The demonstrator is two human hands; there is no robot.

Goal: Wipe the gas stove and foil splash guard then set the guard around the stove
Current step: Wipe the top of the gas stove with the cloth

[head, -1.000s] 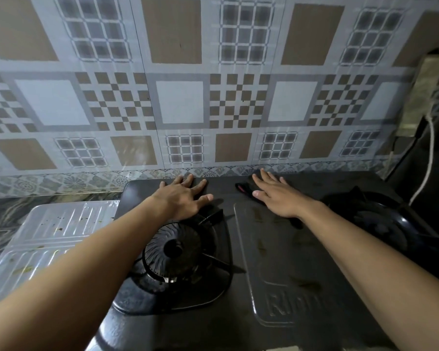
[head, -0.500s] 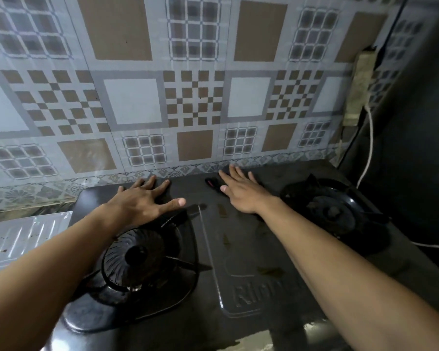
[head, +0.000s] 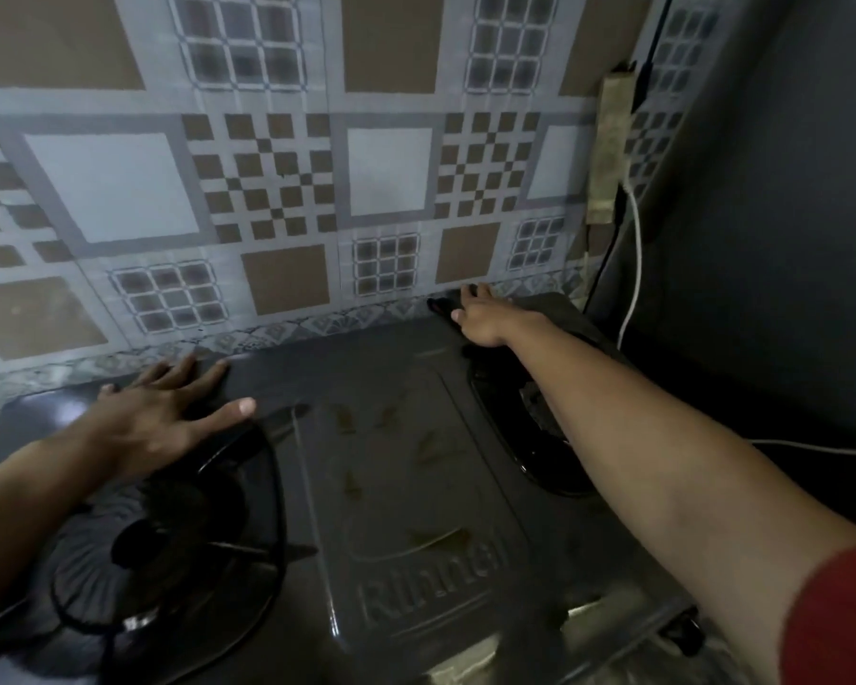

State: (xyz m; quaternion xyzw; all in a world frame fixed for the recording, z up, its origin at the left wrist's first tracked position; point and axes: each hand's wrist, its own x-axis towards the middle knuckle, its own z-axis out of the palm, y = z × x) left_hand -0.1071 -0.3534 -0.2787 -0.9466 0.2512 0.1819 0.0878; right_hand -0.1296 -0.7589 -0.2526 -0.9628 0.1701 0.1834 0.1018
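The dark gas stove (head: 406,487) fills the lower view, with brown stains on its embossed middle panel. A left burner (head: 169,536) lies below my left hand (head: 164,422), which rests flat and spread on the stove's back left. My right hand (head: 483,313) reaches to the stove's back edge by the wall and presses a small dark cloth with a red edge (head: 437,305); most of the cloth is hidden under the fingers. My forearm covers part of the right burner (head: 530,437). The foil splash guard is out of view.
A patterned tiled wall (head: 386,175) stands right behind the stove. A power strip (head: 609,150) hangs on it at the right, with a white cable (head: 636,269) running down past the stove's right corner. A dark side wall (head: 786,239) closes the right.
My right hand has slid with the cloth along the stove's back edge to the right. The view has swung right, so the foil guard at the left left the frame. My left hand stays put.
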